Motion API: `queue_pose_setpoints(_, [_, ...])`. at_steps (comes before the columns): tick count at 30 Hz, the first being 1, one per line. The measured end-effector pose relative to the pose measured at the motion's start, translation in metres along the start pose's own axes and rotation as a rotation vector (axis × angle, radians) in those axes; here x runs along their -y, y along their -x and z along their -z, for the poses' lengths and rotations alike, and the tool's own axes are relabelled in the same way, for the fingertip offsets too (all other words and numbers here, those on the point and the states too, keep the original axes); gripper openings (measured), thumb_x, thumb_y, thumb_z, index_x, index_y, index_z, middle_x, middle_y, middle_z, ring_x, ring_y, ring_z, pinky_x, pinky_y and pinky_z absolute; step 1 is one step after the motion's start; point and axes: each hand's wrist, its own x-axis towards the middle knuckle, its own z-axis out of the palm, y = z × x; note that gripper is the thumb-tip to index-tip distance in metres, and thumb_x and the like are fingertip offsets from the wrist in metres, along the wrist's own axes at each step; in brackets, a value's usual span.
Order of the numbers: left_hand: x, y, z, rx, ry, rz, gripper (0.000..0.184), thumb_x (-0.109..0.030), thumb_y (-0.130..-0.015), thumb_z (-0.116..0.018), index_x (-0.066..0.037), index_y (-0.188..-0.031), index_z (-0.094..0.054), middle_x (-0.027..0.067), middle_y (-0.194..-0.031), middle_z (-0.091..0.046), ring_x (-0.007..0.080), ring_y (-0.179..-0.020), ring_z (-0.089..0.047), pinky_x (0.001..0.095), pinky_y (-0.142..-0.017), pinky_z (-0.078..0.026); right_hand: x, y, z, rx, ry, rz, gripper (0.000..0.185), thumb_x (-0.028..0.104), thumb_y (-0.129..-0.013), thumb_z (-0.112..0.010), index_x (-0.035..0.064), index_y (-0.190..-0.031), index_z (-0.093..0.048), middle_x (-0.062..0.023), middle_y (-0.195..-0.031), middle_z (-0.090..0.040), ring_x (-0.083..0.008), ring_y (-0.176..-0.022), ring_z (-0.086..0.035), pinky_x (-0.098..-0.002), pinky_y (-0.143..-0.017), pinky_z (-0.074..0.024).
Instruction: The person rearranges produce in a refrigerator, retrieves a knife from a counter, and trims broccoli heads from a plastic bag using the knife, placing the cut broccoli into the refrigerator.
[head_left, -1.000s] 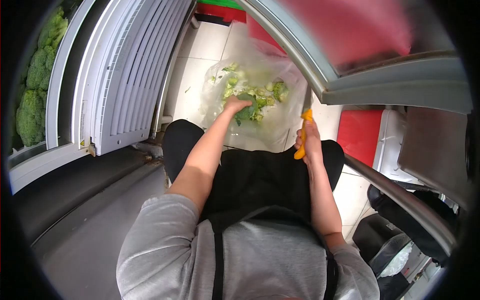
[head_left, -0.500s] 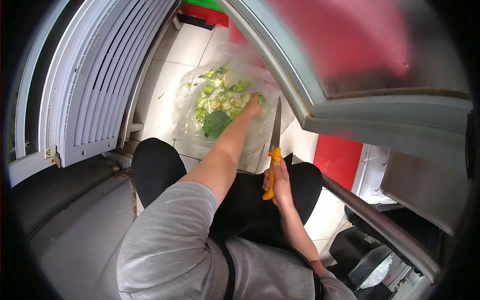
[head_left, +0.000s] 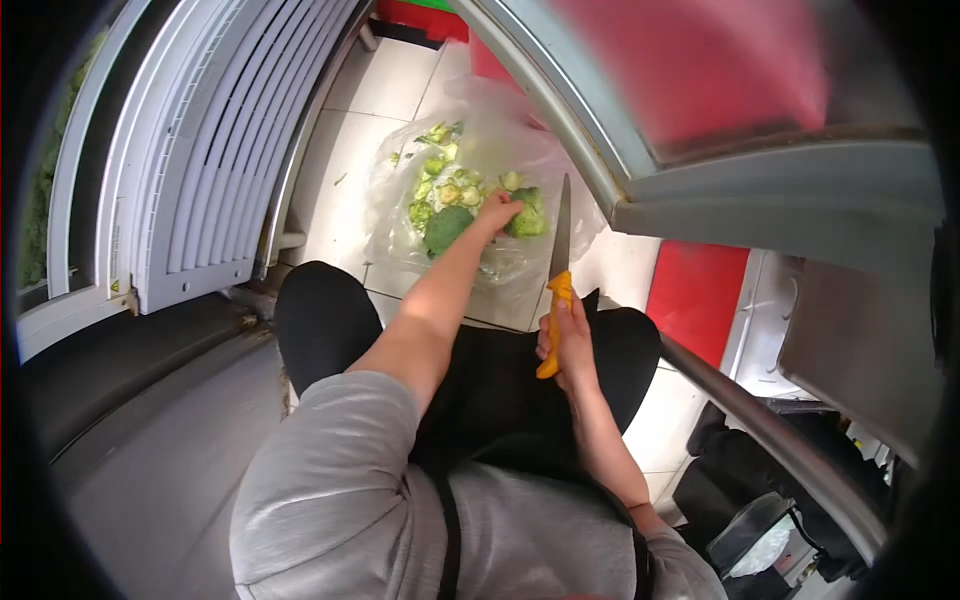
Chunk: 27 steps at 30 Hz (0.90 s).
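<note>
My left hand is over the clear plastic bag, its fingers closed on the stem side of a broccoli head at the right of the pile. Wrapped in my right hand is the yellow handle of a knife, whose long blade points up and away, beside the bag. Another dark green broccoli head lies left of my left wrist. Pale cut stems and light green pieces are spread on the plastic bag.
A white slatted panel stands at the left, with broccoli behind a frame at the far left. A metal-framed glass case juts in at upper right. Below it are a red panel and a metal rail. White floor tiles surround the bag.
My left hand moved from a broccoli head at the left of the pile to one at the right. My right hand, with the knife, came lower and leftward in view; the blade now shows clearly.
</note>
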Motion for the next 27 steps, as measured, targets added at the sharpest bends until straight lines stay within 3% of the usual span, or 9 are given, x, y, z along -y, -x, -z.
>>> queue_pose_setpoints(2, [-0.048,0.033,0.033,-0.050,-0.017,0.131,0.036,-0.025,-0.060,-0.067,-0.008,-0.085,-0.046,0.0079,-0.079,-0.050,0.0228,-0.076,-0.050,0.0321,-0.072,-0.042,0.000,-0.002,0.000,0.022,-0.075,-0.002,0.036,0.029,-0.091,-0.039,0.0176,-0.124,-0.033,-0.0015,-0.068,-0.043,-0.0078,-0.045,-0.037,-0.0205,-0.040,-0.0336])
queue_pose_setpoints(4, [-0.067,0.043,0.065,-0.309,-0.241,-0.322,0.052,-0.026,-0.056,-0.070,-0.001,-0.097,-0.049,0.0136,-0.093,-0.049,0.0274,-0.086,-0.050,0.0328,-0.077,-0.042,0.003,-0.002,-0.002,0.017,-0.063,-0.018,0.036,0.029,-0.091,-0.039,0.0167,-0.124,-0.033,-0.0017,-0.068,-0.043,-0.0076,-0.045,-0.037,-0.0200,-0.040,-0.0336])
queue_pose_setpoints(6, [-0.100,0.078,0.103,-0.426,-0.333,-0.326,0.061,-0.026,-0.054,-0.071,0.002,-0.103,-0.047,0.0163,-0.101,-0.045,0.0292,-0.091,-0.049,0.0331,-0.081,-0.041,0.005,0.002,-0.006,0.113,-0.023,-0.079,0.042,0.030,-0.090,-0.042,0.0203,-0.129,-0.028,-0.0002,-0.065,-0.041,-0.0074,-0.042,-0.034,-0.0208,-0.038,-0.0321])
queue_pose_setpoints(12, [-0.115,0.132,0.164,-0.452,-0.103,-0.006,0.079,-0.024,-0.056,-0.071,0.003,-0.120,-0.035,0.0172,-0.114,-0.038,0.0261,-0.097,-0.048,0.0341,-0.068,-0.048,-0.019,0.016,-0.027,0.176,0.576,0.014,0.048,0.028,-0.090,-0.040,0.0135,-0.133,-0.025,-0.0090,-0.080,-0.052,-0.0159,-0.059,-0.053,-0.0252,-0.052,-0.0436])
queue_pose_setpoints(16, [-0.089,0.136,0.168,-0.405,0.292,0.053,0.048,-0.017,-0.070,-0.063,-0.001,-0.107,-0.037,0.0080,-0.096,-0.050,0.0172,-0.082,-0.054,0.0338,-0.059,-0.049,0.003,0.031,-0.072,0.225,0.785,0.552,0.049,0.024,-0.091,-0.039,0.0136,-0.135,-0.019,0.0004,-0.059,-0.039,-0.0042,-0.045,-0.033,-0.0187,-0.041,-0.0290])
queue_pose_setpoints(17, [-0.090,0.141,0.163,-0.428,0.325,0.016,0.049,-0.018,-0.070,-0.063,-0.001,-0.108,-0.037,0.0082,-0.095,-0.050,0.0175,-0.081,-0.054,0.0338,-0.059,-0.049,0.021,0.048,-0.088,0.213,0.635,0.666,0.048,0.023,-0.090,-0.039,0.0101,-0.133,-0.023,-0.0132,-0.088,-0.041,-0.0183,-0.079,-0.038,-0.0272,-0.066,-0.0311])
queue_pose_setpoints(20, [-0.091,0.142,0.154,-0.471,0.415,-0.090,0.049,-0.018,-0.070,-0.063,0.000,-0.108,-0.036,0.0087,-0.094,-0.051,0.0180,-0.080,-0.055,0.0339,-0.059,-0.049,-0.003,0.021,-0.085,0.065,0.574,1.009,0.045,0.024,-0.089,-0.039,0.0102,-0.130,-0.029,-0.0207,-0.097,-0.056,-0.0288,-0.086,-0.058,-0.0339,-0.073,-0.0457])
queue_pose_setpoints(22, [-0.094,0.142,0.151,-0.487,0.473,-0.167,0.049,-0.018,-0.070,-0.062,0.000,-0.108,-0.036,0.0089,-0.095,-0.051,0.0183,-0.081,-0.055,0.0340,-0.059,-0.049,-0.037,-0.021,-0.058,0.202,0.510,-0.024,0.046,0.030,-0.090,-0.038,0.0139,-0.132,-0.026,0.0002,-0.056,-0.039,-0.0077,-0.038,-0.034,-0.0211,-0.035,-0.0301])
queue_pose_setpoints(27, [-0.054,0.094,0.178,-0.624,0.000,-0.039,0.064,-0.025,-0.056,-0.073,0.005,-0.105,-0.044,0.0200,-0.106,-0.046,0.0299,-0.092,-0.052,0.0363,-0.072,-0.047,-0.007,-0.017,-0.069,0.219,0.494,0.063,0.042,0.034,-0.090,-0.038,0.0152,-0.127,-0.034,0.0007,-0.055,-0.039,-0.0081,-0.037,-0.036,-0.0226,-0.034,-0.0332])
